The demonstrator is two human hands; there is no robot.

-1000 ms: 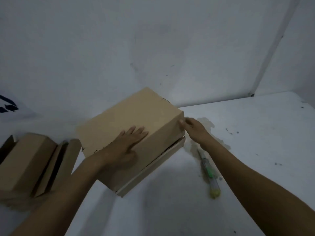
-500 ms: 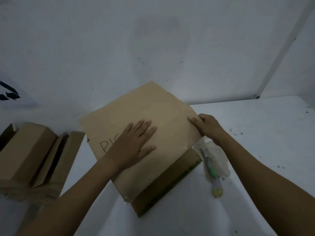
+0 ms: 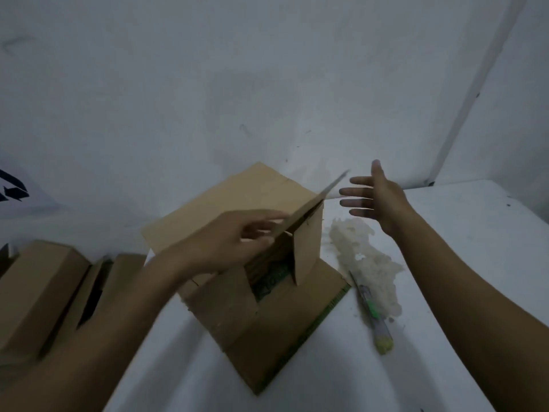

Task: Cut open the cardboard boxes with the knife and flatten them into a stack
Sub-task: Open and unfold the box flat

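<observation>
Your left grip [image 3: 234, 243] is up over the box [image 3: 267, 319]. Fingers and thumb look to pinch the top edge of a raised flap [image 3: 309, 248], but there's motion blur, so can't be 100% sure of the pinch. Holding by that edge makes sense bc it gives leverage. The flap stands tilted while the rest of the box lies near flat on the bench [image 3: 460, 263], one panel spread toward the wall, another toward you w/ green print along its edge.

Your right grip [image 3: 375, 197] is released, fingers straight and spread, in the air just right of the flap's tip, touching nothing. My read: it's placed to push the flap down or catch it.

The knife [image 3: 371, 312] lies on the bench just right of the box, at the edge of a pale stain [image 3: 365, 257]. It's near the right grip but untouched, prob. parked so both grips are free for folding.

At far left, other boxes [image 3: 44, 292] sit apart from this one and don't look flattened, so plenty of the task remains.
</observation>
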